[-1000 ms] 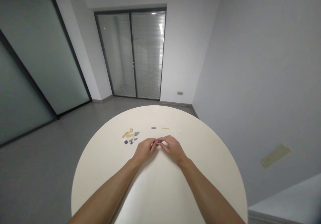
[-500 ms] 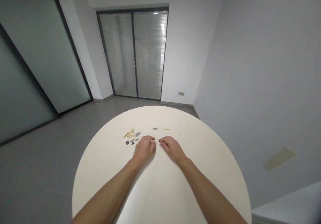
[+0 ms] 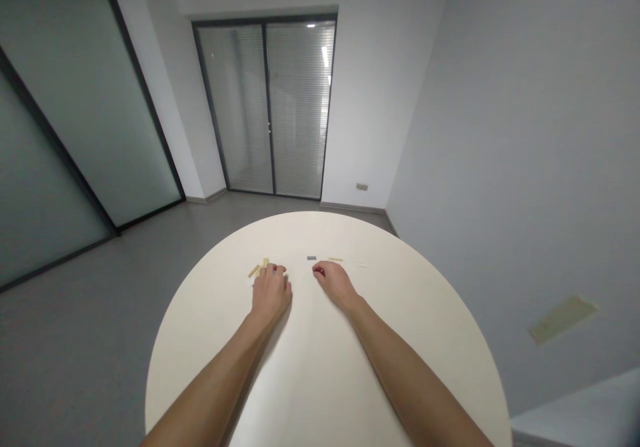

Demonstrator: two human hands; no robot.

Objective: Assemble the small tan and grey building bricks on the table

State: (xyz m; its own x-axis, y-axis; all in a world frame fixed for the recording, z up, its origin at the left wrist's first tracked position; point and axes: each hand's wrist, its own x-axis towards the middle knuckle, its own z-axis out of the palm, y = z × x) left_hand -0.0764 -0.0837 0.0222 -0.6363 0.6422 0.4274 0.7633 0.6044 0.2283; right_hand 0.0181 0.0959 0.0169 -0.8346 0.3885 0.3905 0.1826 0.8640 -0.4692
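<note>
My left hand (image 3: 271, 291) lies on the round white table (image 3: 320, 380), its fingers bent down close together onto a pile of small tan and grey pieces (image 3: 258, 270). The hand hides most of the pile and whatever the fingers hold. My right hand (image 3: 334, 283) rests to the right, its fingertips pinched together just short of a small grey piece (image 3: 311, 258). I cannot make out what sits in the pinch. A thin tan piece (image 3: 335, 259) and a pale piece (image 3: 360, 264) lie further right.
The table's far edge (image 3: 310, 213) curves just beyond the pieces. Behind it are a grey floor (image 3: 100, 300), glass sliding doors with blinds (image 3: 273, 107) and a bare wall (image 3: 525, 133) on the right.
The hands were together over a small dark piece and have since parted. My left hand moved left onto the pile, and my right hand moved forward towards the grey piece.
</note>
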